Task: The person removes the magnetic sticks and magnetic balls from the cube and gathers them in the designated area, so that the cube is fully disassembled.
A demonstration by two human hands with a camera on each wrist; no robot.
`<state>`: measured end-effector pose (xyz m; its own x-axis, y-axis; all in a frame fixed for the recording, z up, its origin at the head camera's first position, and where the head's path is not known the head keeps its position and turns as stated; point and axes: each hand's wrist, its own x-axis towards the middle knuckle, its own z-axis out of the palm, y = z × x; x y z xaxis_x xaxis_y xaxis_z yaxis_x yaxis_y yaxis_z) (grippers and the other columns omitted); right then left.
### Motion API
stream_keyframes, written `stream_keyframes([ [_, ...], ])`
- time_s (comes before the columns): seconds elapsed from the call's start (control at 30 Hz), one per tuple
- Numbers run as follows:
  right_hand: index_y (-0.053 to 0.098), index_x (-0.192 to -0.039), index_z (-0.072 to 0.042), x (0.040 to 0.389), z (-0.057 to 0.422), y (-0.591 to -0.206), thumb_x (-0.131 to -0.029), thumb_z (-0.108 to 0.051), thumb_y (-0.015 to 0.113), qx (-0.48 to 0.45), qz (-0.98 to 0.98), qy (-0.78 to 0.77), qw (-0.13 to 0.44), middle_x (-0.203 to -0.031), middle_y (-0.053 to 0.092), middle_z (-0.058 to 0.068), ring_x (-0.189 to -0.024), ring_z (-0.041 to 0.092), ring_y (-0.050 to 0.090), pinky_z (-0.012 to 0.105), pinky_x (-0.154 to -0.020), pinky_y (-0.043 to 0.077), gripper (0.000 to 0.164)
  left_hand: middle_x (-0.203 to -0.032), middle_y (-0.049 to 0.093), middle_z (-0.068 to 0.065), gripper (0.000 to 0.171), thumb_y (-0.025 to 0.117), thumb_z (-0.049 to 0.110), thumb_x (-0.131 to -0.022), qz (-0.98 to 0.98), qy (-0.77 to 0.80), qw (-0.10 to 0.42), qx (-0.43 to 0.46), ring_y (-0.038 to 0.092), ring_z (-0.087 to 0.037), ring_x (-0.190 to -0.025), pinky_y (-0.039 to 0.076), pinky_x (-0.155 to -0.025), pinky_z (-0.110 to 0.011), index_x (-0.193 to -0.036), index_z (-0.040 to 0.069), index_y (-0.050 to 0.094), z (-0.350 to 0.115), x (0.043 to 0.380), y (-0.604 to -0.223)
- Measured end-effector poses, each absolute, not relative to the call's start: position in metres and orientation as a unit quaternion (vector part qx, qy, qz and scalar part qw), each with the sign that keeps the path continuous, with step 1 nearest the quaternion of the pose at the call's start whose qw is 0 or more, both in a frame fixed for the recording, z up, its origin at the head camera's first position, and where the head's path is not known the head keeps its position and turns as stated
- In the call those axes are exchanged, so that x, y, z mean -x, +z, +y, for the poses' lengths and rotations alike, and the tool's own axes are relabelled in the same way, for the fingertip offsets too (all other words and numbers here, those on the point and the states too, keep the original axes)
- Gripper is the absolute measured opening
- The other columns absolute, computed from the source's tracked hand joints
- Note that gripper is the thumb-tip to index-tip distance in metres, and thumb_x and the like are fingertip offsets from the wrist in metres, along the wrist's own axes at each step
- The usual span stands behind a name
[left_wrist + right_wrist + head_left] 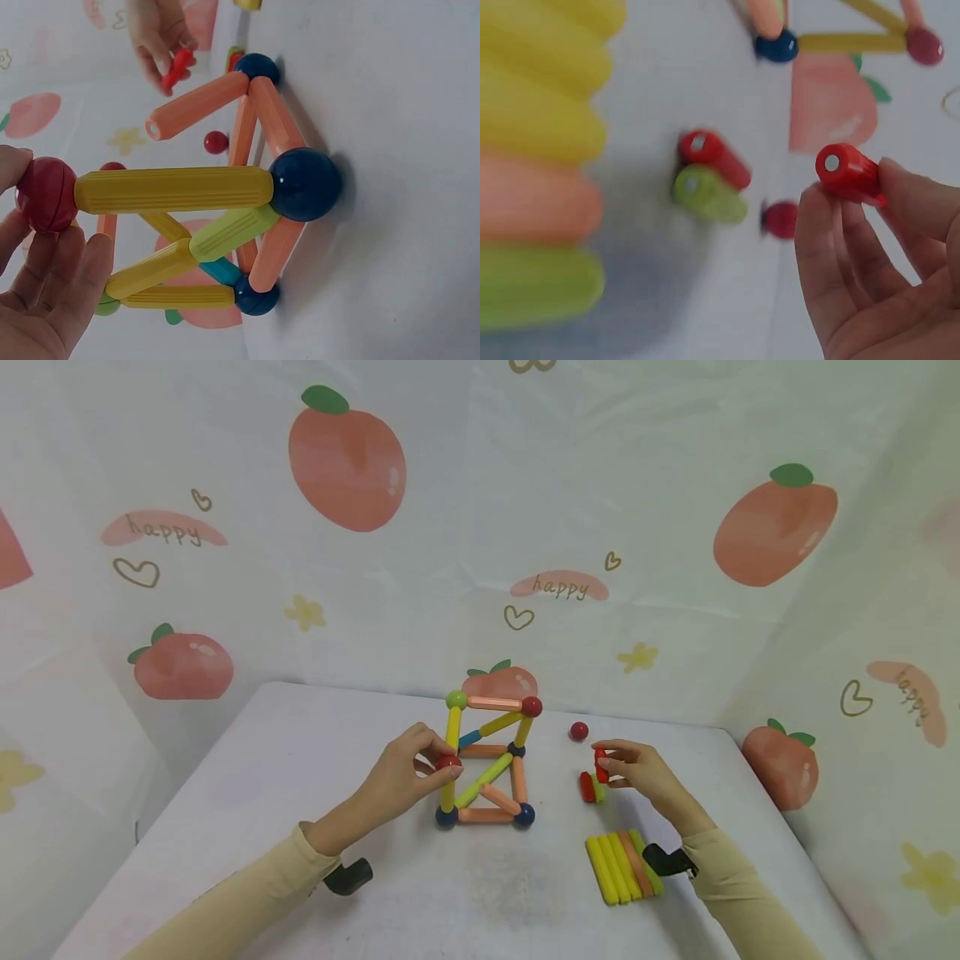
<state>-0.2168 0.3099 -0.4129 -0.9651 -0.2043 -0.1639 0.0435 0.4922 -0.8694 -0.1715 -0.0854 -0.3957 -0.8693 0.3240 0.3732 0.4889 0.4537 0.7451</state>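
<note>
My left hand [405, 768] pinches a red ball [46, 193] between thumb and fingers. That ball sits on the end of an upright yellow magnetic rod [176, 189], whose foot meets a dark blue ball [306, 184]. Both belong to a box-like frame of rods and balls standing on the table. From the front right dark blue ball [524, 814] a salmon rod [199, 105] slants up with its far end free. To the right of the frame, my right hand [637, 770] holds a short red magnetic rod [847, 174] in its fingertips, above the table.
Under the right hand lie a short red rod [716, 159] and a short green rod [709, 196], side by side. A loose red ball [579, 731] rests farther back. Nearer me, a row of long yellow rods [609, 868], a salmon one and green ones lies by the right wrist.
</note>
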Motion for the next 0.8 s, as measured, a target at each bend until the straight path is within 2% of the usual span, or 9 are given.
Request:
stream_keyframes([
  [0.17,0.053,-0.133,0.006,0.221,0.332,-0.424,-0.097,-0.022,0.064,0.038,0.862,-0.488,0.134,-0.105,0.069,0.01,-0.088,0.013,0.066,0.028,-0.081,0.06,0.046,-0.094,0.059,0.001,0.02,0.079,0.019,-0.085,-0.846,-0.467,0.085,0.243,0.063,-0.01,-0.085,0.058,-0.072,-0.021,-0.098,0.013,0.066,-0.086,0.172,-0.396],
  [0.43,0.058,-0.127,0.004,0.227,0.346,-0.439,-0.096,-0.021,0.065,0.021,0.869,-0.462,0.175,-0.101,0.069,0.003,-0.085,0.016,0.066,0.026,-0.079,0.058,0.04,-0.094,0.059,0.001,0.019,0.078,0.019,-0.085,-0.846,-0.467,0.088,0.244,0.063,-0.01,-0.085,0.058,-0.073,-0.021,-0.098,0.013,0.066,-0.086,0.172,-0.395],
  [0.8,0.059,-0.126,0.007,0.232,0.343,-0.447,-0.095,-0.017,0.066,0.024,0.867,-0.464,0.181,-0.109,0.071,0.01,-0.083,0.011,0.067,0.027,-0.08,0.06,0.04,-0.095,0.06,0.001,0.02,0.079,0.019,-0.085,-0.847,-0.466,0.087,0.242,0.063,-0.01,-0.085,0.058,-0.072,-0.02,-0.098,0.013,0.066,-0.086,0.173,-0.396],
])
